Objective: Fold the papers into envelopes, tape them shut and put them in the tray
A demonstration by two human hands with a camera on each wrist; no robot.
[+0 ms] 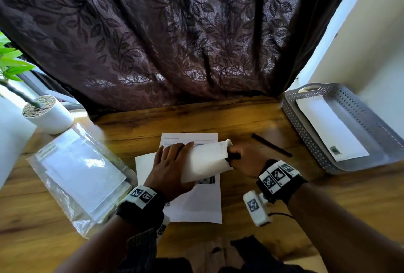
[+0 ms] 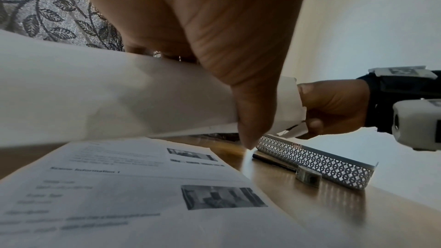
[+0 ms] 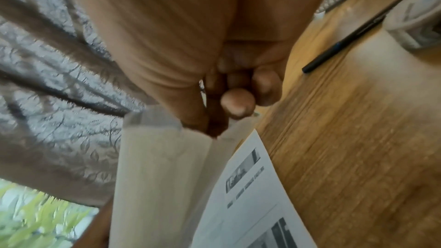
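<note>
A folded white paper [image 1: 205,161] is held just above the table between both hands. My left hand [image 1: 170,163] grips its left part, fingers over the top and thumb [image 2: 248,120] wrapped across the front. My right hand [image 1: 242,159] pinches the paper's right end between thumb and fingers [image 3: 214,120]. Under it lies a flat printed sheet [image 1: 196,202] with text and small pictures. The grey perforated tray [image 1: 293,113] stands at the right with one white envelope [image 1: 328,128] inside. A tape roll [image 3: 415,18] sits on the table near the tray.
A black pen [image 1: 271,145] lies between my right hand and the tray. A clear plastic bag of papers [image 1: 80,172] lies at the left, with a white plant pot [image 1: 48,115] behind it. A dark leaf-patterned curtain [image 1: 175,43] hangs along the table's far edge.
</note>
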